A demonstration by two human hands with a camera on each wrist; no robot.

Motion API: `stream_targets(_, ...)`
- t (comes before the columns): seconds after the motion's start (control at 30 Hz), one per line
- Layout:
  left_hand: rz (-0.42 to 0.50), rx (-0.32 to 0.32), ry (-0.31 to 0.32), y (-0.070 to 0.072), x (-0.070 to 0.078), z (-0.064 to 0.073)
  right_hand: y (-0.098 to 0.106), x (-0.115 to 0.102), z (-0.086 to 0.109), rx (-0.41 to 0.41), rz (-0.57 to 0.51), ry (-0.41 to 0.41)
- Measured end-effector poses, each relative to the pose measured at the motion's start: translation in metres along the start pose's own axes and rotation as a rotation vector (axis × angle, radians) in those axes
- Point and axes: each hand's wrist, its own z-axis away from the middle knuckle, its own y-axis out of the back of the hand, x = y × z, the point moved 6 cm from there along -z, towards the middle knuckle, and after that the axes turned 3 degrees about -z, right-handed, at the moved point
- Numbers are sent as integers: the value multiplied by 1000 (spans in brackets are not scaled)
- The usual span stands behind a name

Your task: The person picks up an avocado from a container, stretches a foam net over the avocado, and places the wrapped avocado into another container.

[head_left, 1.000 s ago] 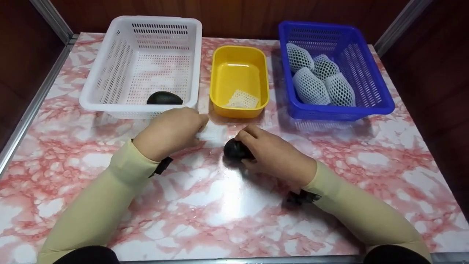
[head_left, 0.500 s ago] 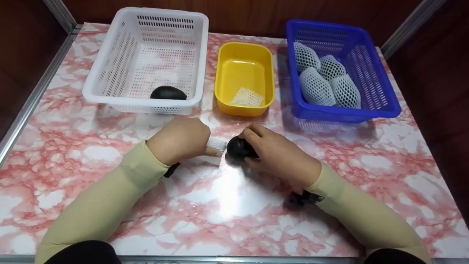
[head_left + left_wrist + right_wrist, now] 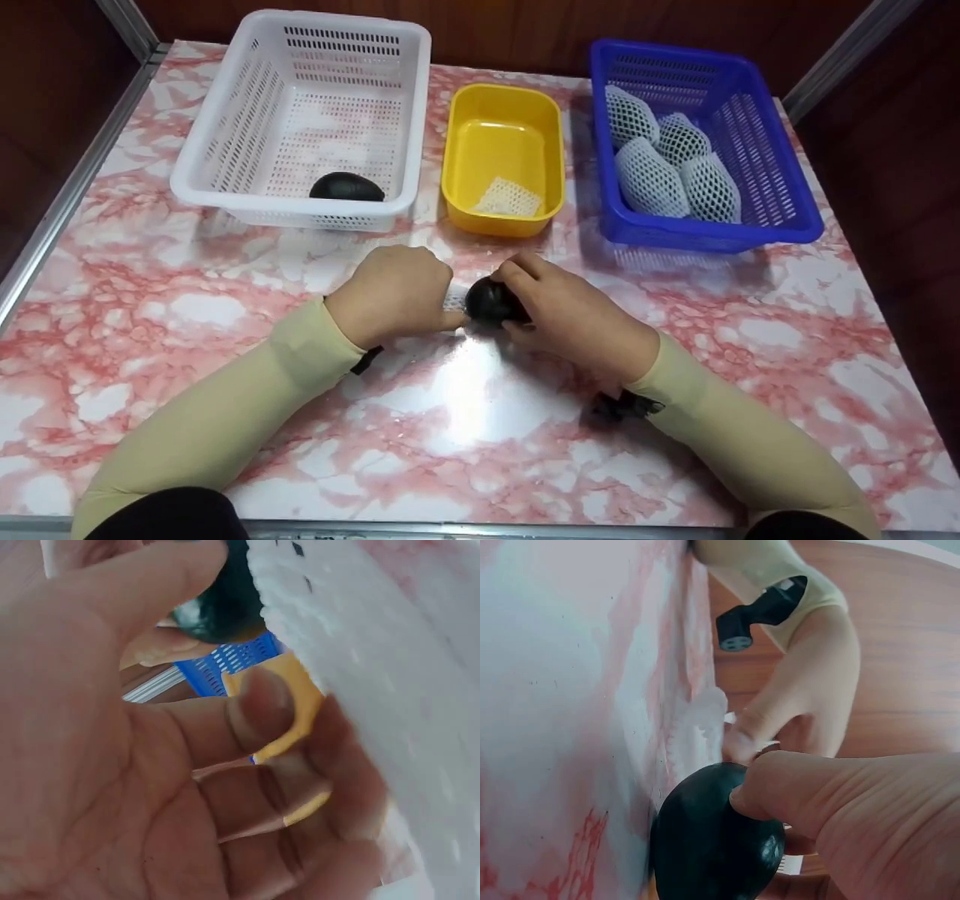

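A smooth, dark green avocado (image 3: 487,302) lies on its side on the table, gripped by my right hand (image 3: 581,319). In the right wrist view the thumb presses the avocado's (image 3: 709,840) upper side. My left hand (image 3: 397,292) holds a white foam net sleeve (image 3: 454,298) against the avocado's left end. Large in the left wrist view, the net sleeve (image 3: 367,682) runs along my curled fingers, with the thumb near its edge. From the head view, most of the sleeve is hidden under the left hand.
Behind the hands stand a white basket (image 3: 300,204) with one avocado (image 3: 347,187), a yellow tub (image 3: 502,225) with foam nets (image 3: 510,197), and a blue basket (image 3: 705,234) with several net-covered fruits (image 3: 651,178). The marbled table (image 3: 420,465) extends toward me.
My left hand has moved right and toward me, bringing the net sleeve up to the avocado. The right hand keeps its grip on the avocado. The head view has shifted slightly.
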Motion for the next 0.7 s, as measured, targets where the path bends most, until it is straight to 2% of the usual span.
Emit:
stream_targets(0.2,-66,-61,17,-11,2,-3,0,0,0,-7,-3,-10)
stream_targets(0.3,-65,-46,25,-11,1,-4,0,0,0,-10,-3,-14)
stream_targets(0.37,-56,-9,13,-8,0,-4,0,1,0,-13,-2,-18)
stream_targets(0.43,-43,40,-18,-4,-1,-2,0,1,0,-16,-4,-23)
stream_targets(0.53,-20,100,-109,3,-2,3,-1,1,0,-19,-9,-29)
stream_targets(0.6,13,103,-166,7,-3,6,-1,1,0,-20,-14,-34)
stream_targets(0.7,64,74,-219,10,-5,8,-2,1,0,-19,-20,-35)
